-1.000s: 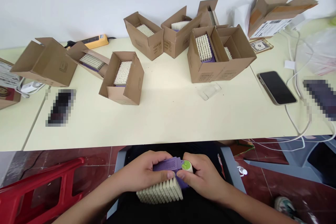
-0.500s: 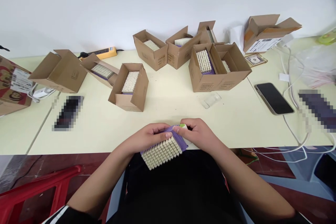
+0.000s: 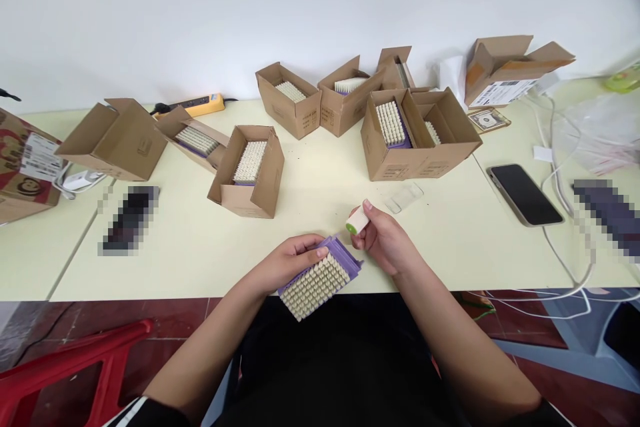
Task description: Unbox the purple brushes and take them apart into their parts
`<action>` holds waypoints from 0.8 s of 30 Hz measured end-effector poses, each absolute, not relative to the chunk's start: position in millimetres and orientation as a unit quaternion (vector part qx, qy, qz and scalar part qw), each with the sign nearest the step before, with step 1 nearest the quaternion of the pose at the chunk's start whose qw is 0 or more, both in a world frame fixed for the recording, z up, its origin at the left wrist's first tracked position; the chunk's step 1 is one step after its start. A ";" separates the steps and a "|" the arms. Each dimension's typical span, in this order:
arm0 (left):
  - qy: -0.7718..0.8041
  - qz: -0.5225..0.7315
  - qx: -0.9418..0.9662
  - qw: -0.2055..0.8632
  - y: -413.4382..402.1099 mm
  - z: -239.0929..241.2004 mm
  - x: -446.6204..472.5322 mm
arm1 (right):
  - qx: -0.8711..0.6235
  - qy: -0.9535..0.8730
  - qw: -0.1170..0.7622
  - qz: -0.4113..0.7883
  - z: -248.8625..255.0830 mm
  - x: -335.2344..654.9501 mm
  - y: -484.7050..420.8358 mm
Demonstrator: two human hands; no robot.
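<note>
My left hand (image 3: 287,263) is closed round a purple block studded with cream pegs (image 3: 320,280), held tilted over the near edge of the cream table (image 3: 450,247). My right hand (image 3: 385,240) pinches a small white cylinder with a green end (image 3: 357,221) just above and right of the block, apart from it. A small clear plastic case (image 3: 404,197) lies on the table beyond my right hand.
Several open cardboard boxes (image 3: 249,170) holding similar peg blocks stand across the table's far half, with a double box (image 3: 417,137) at centre right. A dark phone (image 3: 524,193) and white cables (image 3: 565,227) lie to the right. A red plastic stool (image 3: 65,367) stands lower left.
Both hands rose from my lap to the table edge with the block. My right hand then drew the green-ended cylinder away from the block.
</note>
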State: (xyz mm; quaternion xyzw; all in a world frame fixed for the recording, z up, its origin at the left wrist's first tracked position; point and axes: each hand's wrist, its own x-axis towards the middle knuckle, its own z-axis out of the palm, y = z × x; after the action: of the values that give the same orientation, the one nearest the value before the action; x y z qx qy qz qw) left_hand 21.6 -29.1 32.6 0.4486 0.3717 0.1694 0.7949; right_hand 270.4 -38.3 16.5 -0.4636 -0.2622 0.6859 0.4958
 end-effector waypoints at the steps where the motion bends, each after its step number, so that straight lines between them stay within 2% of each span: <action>1: 0.380 0.187 0.427 0.799 -29.6 31.4 22.1 | -0.449 -0.248 0.498 0.699 17.0 271.7 -39.0; 4: 0.403 0.253 0.365 0.800 -31.1 26.9 22.7 | -0.446 -0.250 0.498 0.700 20.7 279.6 -42.7; 6: 0.408 0.293 0.332 0.799 -30.4 23.8 22.6 | -0.474 -0.296 0.502 0.660 23.7 286.4 -44.8; 10: 0.393 0.359 0.266 0.804 -23.7 19.9 22.1 | -0.564 -0.441 0.511 0.476 30.8 298.4 -45.6; 14: 0.386 0.392 0.217 0.807 -19.0 20.4 22.9 | -0.620 -0.538 0.481 0.308 40.3 307.0 -43.4; 24: 0.420 0.428 0.247 0.761 -26.4 20.1 32.6 | -0.608 -0.630 0.400 0.272 28.3 295.4 -48.7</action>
State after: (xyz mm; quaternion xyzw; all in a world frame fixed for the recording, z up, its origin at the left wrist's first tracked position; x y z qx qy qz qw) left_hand 32.6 -26.4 20.1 0.2473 0.4203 0.4281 0.7609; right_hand 295.4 -48.7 28.3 -0.6080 -0.6298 0.2717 0.3999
